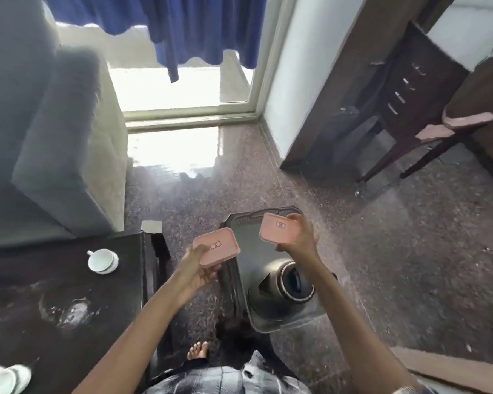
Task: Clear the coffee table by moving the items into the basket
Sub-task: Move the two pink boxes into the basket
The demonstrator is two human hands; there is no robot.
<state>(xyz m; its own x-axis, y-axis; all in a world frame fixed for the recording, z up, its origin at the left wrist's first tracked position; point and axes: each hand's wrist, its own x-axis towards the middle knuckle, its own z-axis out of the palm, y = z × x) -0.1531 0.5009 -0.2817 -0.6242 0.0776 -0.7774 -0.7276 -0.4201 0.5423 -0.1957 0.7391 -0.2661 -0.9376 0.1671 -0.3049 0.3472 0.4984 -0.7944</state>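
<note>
The left hand (pixel 194 268) has its fingers curled round a pink box (pixel 217 247), and the right hand (pixel 302 240) holds the other box (pixel 279 231) the same way. Both are over the basket (pixel 251 265), not in yet. A pot (pixel 293 282) sits inside. A cup (pixel 102 260) and a second cup (pixel 6 379) are left on the table (pixel 69 294) — about halfway, I think.

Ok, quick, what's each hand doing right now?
Left hand: grips a pink box.
Right hand: grips the other pink box.
</note>
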